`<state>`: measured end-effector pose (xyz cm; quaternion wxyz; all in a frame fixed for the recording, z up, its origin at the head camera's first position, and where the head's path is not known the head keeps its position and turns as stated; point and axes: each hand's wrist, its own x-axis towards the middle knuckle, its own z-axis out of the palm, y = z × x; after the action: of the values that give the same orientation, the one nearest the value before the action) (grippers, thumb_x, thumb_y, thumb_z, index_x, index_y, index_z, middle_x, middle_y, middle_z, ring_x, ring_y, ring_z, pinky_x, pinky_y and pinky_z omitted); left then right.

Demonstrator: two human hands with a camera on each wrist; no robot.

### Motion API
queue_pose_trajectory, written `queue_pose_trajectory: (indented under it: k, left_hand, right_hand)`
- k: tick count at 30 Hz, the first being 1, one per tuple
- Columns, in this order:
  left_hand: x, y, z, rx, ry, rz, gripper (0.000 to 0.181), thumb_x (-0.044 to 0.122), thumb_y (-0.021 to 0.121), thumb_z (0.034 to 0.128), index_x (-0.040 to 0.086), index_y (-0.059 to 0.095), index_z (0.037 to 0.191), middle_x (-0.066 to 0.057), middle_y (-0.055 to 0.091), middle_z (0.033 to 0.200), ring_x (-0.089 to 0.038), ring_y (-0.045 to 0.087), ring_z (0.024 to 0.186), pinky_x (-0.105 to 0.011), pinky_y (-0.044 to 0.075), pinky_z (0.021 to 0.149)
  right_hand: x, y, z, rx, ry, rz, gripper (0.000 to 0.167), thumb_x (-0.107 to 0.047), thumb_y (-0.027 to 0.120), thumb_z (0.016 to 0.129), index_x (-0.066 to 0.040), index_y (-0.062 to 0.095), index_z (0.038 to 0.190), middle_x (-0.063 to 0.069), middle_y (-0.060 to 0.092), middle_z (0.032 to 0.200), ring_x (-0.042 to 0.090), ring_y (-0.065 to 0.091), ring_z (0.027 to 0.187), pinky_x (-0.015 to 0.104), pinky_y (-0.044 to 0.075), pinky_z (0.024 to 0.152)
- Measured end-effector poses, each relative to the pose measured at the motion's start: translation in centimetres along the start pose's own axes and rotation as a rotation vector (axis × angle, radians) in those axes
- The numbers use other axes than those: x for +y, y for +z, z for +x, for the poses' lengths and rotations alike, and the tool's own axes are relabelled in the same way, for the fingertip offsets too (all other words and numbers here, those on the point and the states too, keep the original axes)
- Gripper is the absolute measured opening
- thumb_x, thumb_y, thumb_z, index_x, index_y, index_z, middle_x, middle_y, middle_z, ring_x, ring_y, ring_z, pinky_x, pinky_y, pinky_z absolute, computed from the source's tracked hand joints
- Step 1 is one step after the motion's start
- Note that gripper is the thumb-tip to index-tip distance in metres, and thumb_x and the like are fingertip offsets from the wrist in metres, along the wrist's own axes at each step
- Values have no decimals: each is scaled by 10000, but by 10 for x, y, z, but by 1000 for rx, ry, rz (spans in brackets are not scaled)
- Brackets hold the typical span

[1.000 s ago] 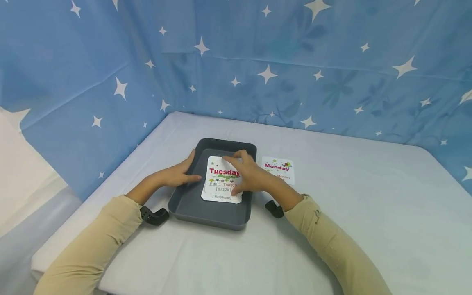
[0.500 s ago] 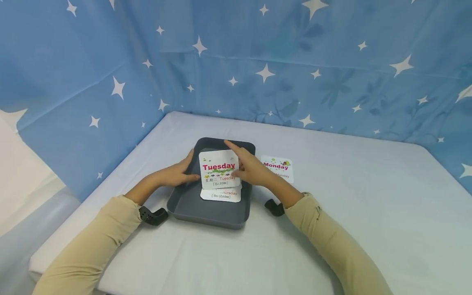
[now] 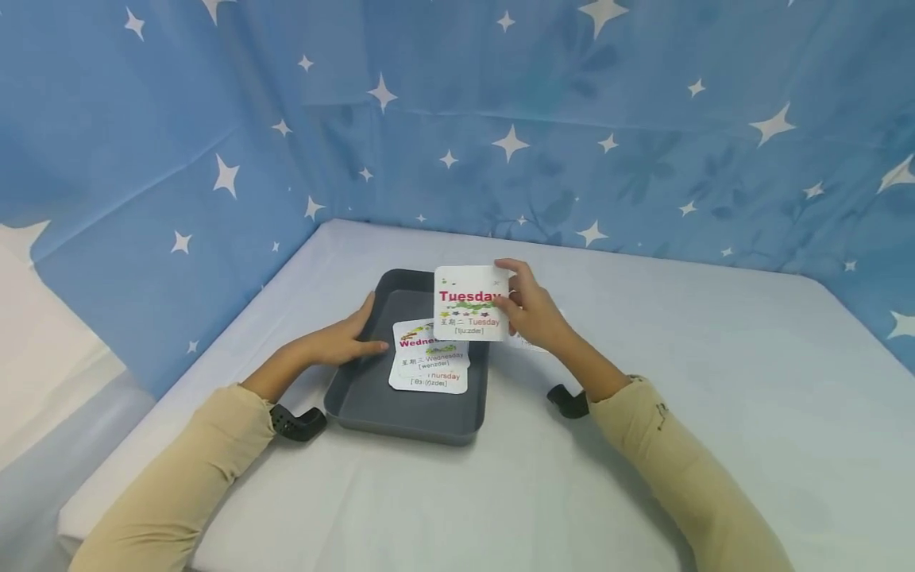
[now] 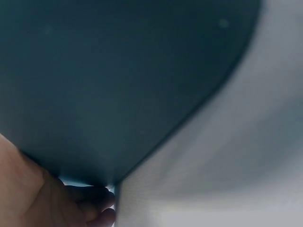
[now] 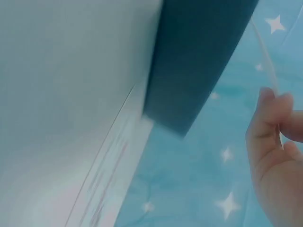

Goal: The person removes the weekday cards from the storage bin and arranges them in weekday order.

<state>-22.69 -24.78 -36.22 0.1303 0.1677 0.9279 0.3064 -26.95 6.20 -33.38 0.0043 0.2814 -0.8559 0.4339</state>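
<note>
A Tuesday word card (image 3: 465,280) hangs above the right rim of a dark grey tray (image 3: 386,411), its right edge pinched by my right hand (image 3: 532,311). In the right wrist view the card (image 5: 268,56) shows as a thin white edge. My left hand (image 3: 345,340) grips the tray's left side, thumb over the rim; its fingertips show low in the left wrist view against the tray wall (image 4: 118,99). Inside the tray a Wednesday card (image 3: 432,364) overlaps a Thursday card (image 3: 429,384). A card (image 3: 527,343) on the table is mostly hidden behind my right hand.
White cloth (image 3: 686,397) covers the table. A blue curtain with white stars (image 3: 457,119) hangs along the back and left. Black curved pieces (image 3: 296,423) sit at both wrists.
My right hand has lifted the Tuesday card off the stack and carried it right, over the tray's rim. The Wednesday card is uncovered. My left hand stays on the tray.
</note>
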Motion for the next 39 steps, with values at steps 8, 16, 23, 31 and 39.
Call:
queue_pose_trajectory:
  k: [8, 16, 23, 31, 39]
  left_hand:
    - [2, -3, 1, 1, -12, 15, 935, 316, 523, 915, -66, -177, 1403, -259, -145, 1489, -406, -53, 1382, -530, 65, 1117]
    - [2, -2, 0, 5, -5, 10, 941, 301, 533, 910, -67, -179, 1402, -253, -153, 1490, -400, -60, 1384, -532, 64, 1117]
    - [1, -3, 0, 2, -8, 25, 935, 306, 526, 916, -63, -182, 1402, -258, -155, 1488, -405, -62, 1382, -535, 66, 1115]
    - [-1, -2, 0, -2, -9, 29, 940, 326, 521, 917, -58, -186, 1403, -260, -165, 1485, -413, -70, 1378, -547, 57, 1110]
    - [0, 0, -1, -3, -5, 12, 938, 331, 517, 919, -57, -187, 1403, -265, -168, 1482, -422, -74, 1374, -556, 50, 1105]
  right_hand:
    - [29, -34, -17, 36, 118, -39, 471, -83, 444, 955, -118, 271, 1392, 177, 536, 976, 205, 499, 612, 224, 416, 496]
    - [50, -65, -41, 28, 236, -60, 471, -104, 403, 972, -153, 282, 1424, 195, 482, 1181, 276, 537, 870, 234, 438, 563]
    - [66, -94, -56, 1, 300, -243, 455, -72, 397, 961, -90, 319, 1408, 235, 448, 1282, 370, 532, 1054, 308, 461, 692]
    - [74, -122, -61, -76, 399, -348, 455, -77, 391, 953, -22, 326, 1400, 304, 456, 1199, 314, 525, 872, 268, 449, 589]
    - [84, -125, -62, -142, 381, -467, 436, -82, 367, 953, -18, 356, 1384, 338, 318, 1372, 488, 335, 1222, 581, 337, 947]
